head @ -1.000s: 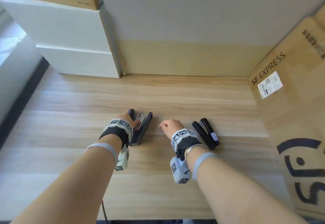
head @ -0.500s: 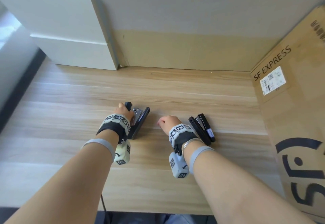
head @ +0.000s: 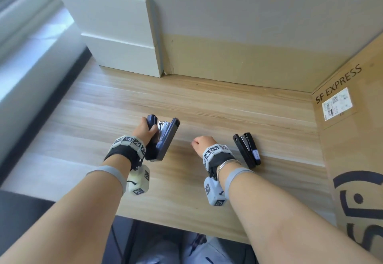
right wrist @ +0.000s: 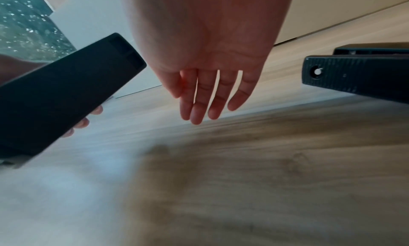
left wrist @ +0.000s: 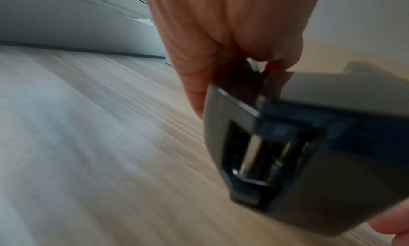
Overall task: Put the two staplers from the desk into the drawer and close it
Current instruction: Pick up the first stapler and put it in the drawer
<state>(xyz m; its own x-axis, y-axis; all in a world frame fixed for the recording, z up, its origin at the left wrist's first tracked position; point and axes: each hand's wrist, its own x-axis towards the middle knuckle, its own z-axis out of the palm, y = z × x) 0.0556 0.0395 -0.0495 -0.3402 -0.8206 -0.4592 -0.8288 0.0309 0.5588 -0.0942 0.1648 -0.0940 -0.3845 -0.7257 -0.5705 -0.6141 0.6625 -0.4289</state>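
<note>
We have the larger dark stapler (head: pixel 161 139) in our left hand (head: pixel 145 132), fingers curled round its upper arm. The left wrist view shows its hinged end hanging just clear of the desk (head: pixel 207 106), so we judge it lifted rather than resting. It gapes open, and its long axis runs from about 7 o'clock to 1 o'clock across the desk.

Our right hand (head: pixel 202 142) hangs relaxed over the desk and holds nothing; the right wrist view shows its fingers (right wrist: pixel 205 95) straight and loose. The small black stapler (head: pixel 246 149) lies flat on the desk just beside that hand, at its 3 o'clock. Its long axis runs roughly from 11 o'clock to 5 o'clock, near end toward us. The right hand is plainly the nearer one, with only a short gap of bare wood between; a sideways reach should take it, fingers closing across the narrow body.

The drawer is not in view in any picture, so we cannot tell whether it stands open or what it holds. White boxes (head: pixel 116 35) at 11 o'clock and a printed carton (head: pixel 352 139) at 3 o'clock hem the desk in; the carton stands near the small stapler.
</note>
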